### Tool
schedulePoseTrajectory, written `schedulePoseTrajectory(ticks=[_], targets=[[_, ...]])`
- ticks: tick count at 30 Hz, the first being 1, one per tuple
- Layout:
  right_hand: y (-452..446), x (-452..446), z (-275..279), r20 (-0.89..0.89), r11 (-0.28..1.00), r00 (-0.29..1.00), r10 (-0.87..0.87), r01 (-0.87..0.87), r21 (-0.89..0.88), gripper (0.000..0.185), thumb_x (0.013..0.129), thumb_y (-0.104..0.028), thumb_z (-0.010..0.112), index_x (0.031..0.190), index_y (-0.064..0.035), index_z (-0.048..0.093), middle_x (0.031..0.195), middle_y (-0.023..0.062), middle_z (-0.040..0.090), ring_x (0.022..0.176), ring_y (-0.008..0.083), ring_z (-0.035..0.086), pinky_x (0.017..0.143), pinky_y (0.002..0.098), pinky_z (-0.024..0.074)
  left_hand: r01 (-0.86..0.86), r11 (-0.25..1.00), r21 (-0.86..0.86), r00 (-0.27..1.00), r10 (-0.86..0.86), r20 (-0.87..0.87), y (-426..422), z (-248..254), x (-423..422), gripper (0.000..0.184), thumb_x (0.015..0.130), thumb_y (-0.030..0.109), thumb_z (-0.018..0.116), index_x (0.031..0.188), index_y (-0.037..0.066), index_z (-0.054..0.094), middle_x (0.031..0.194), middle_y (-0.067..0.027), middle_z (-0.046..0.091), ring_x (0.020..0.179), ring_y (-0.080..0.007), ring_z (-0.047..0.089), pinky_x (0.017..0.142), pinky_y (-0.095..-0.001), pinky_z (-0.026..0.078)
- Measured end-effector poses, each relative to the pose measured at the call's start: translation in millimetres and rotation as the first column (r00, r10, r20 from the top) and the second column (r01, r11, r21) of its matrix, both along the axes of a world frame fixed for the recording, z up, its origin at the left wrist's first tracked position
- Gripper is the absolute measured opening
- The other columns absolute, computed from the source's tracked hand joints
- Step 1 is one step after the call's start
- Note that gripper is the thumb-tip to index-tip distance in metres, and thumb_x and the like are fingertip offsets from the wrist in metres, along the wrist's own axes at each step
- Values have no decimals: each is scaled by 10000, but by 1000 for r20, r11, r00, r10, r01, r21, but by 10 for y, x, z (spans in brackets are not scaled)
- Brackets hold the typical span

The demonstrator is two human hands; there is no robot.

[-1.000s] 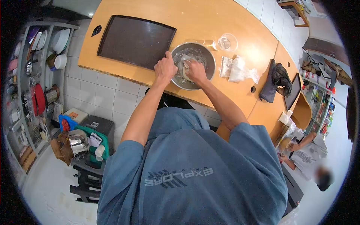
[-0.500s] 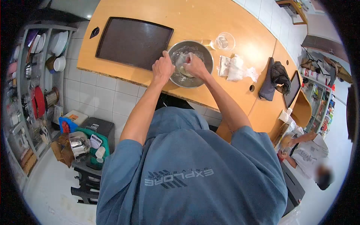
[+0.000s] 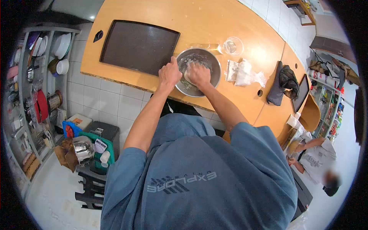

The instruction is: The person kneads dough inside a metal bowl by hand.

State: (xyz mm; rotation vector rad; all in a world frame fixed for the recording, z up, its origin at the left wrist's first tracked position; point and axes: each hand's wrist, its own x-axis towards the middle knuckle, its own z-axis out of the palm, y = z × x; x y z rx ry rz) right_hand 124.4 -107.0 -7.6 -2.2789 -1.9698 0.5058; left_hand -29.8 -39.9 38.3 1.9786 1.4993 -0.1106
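Note:
A round metal bowl (image 3: 215,73) stands near the front edge of the wooden table, with pale, floury dough (image 3: 187,76) inside. My left hand (image 3: 170,73) is closed on the bowl's left rim. Inside the bowl, my right hand (image 3: 198,75) presses on the dough with its fingers curled; part of the dough is hidden beneath it. White residue clings to the bowl's inner wall. To the right lie plastic bags of white powder (image 3: 243,73), and a clear plastic container (image 3: 233,46) stands behind them.
A dark tray (image 3: 140,46) lies left of the bowl. Dark cloth and a black bag (image 3: 288,81) lie at the right. Shelves (image 3: 51,28) and a crate (image 3: 111,147) of kitchenware are at the left. Another person (image 3: 316,159) holds a bowl at the lower right.
My right hand has moved from a raised, sideways grip to a flatter press on the dough. My left hand has stayed at the bowl's rim. The view has shifted slightly.

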Motion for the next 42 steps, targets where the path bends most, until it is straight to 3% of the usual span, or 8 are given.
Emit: schedulePoseTrajectory(ticks=[8, 11, 17, 23, 27, 28, 40, 42], targets=[[313, 36, 148, -23, 969, 993, -114, 105, -226, 466, 1029, -426, 426, 1047, -78, 736, 977, 253, 734, 919, 411, 729, 779, 524, 582, -49, 998, 47, 999, 48, 16, -51, 61, -7, 360, 825, 89, 648, 1118, -21, 470, 889, -282, 716, 880, -470, 711, 799, -572, 561], [327, 175, 126, -88, 936, 963, -253, 221, -272, 456, 1009, -415, 491, 1011, -32, 738, 980, 284, 717, 885, 467, 705, 829, 557, 560, -51, 997, 63, 999, 50, 14, -73, 64, -3, 361, 832, 95, 649, 1120, -20, 465, 897, -284, 716, 883, -469, 712, 801, -571, 561], [324, 423, 205, -180, 954, 982, -52, -5, -300, 479, 956, -411, 507, 1036, -3, 745, 982, 301, 713, 956, 473, 697, 891, 562, 545, -40, 998, 47, 999, 40, 5, -63, 44, 7, 372, 841, 109, 650, 1127, -27, 454, 926, -298, 711, 899, -475, 709, 803, -563, 565], [-17, 62, 207, -127, 980, 991, 42, -66, -190, 430, 950, -419, 566, 1046, -43, 751, 1032, 270, 712, 936, 439, 705, 840, 525, 569, -53, 998, 40, 999, 52, 6, -87, 41, 2, 400, 830, 129, 674, 1123, -26, 450, 931, -300, 710, 915, -484, 704, 813, -552, 570], [-293, -228, 269, -77, 998, 996, -37, 33, -47, 433, 945, -445, 583, 992, -44, 741, 947, 225, 718, 869, 413, 710, 788, 507, 582, -50, 998, 41, 999, 51, -5, -87, 110, 15, 461, 816, 179, 730, 1125, -22, 453, 942, -292, 714, 926, -473, 707, 821, -547, 572], [-316, -263, 202, -35, 996, 999, -19, 22, 86, 422, 957, -435, 576, 949, -39, 721, 942, 219, 721, 854, 397, 715, 747, 512, 583, -41, 999, 36, 999, 41, -4, -78, 132, 26, 475, 815, 192, 742, 1126, -22, 455, 939, -290, 716, 927, -470, 708, 819, -547, 572], [64, -279, 1, 34, 988, 997, -73, 67, 140, 435, 982, -425, 528, 906, -48, 732, 915, 172, 736, 828, 376, 724, 723, 514, 587, -58, 997, 48, 998, 57, 9, -56, 0, -40, 411, 904, 238, 671, 1128, -31, 455, 883, -294, 715, 875, -471, 713, 777, -556, 571], [127, -268, 52, -10, 994, 994, -109, 110, 23, 444, 976, -443, 532, 956, -48, 732, 941, 189, 737, 853, 390, 724, 739, 523, 581, -62, 996, 60, 998, 62, 4, -43, 13, -50, 410, 900, 230, 672, 1129, -32, 455, 895, -298, 714, 884, -470, 713, 778, -557, 570]])
